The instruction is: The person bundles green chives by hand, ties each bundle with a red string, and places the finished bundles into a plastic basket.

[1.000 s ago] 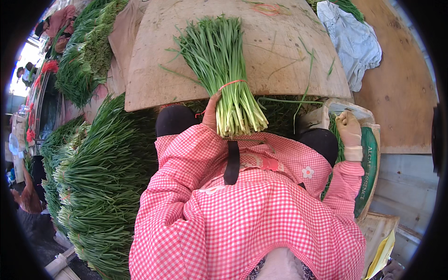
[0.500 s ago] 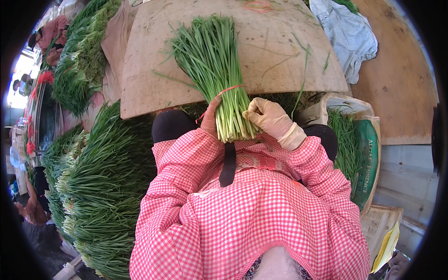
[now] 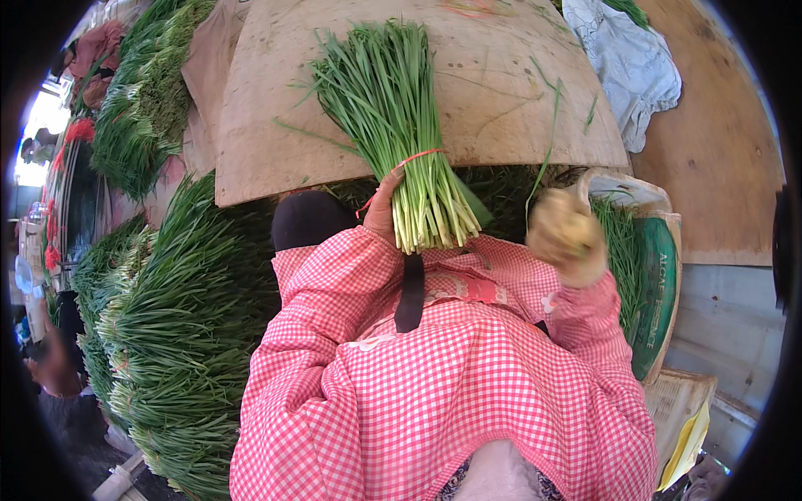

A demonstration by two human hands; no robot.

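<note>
Greens (image 3: 384,100) lie bundled in the left hand (image 3: 383,213), fingers holding their near end; the right hand (image 3: 570,234), apart at right, is blurred, its fingers unreadable.

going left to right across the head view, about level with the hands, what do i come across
Heaped green stalks, black-covered left knee, left hand, pale stems of the tied bundle, blurred right hand, green side panel of the container.
</note>
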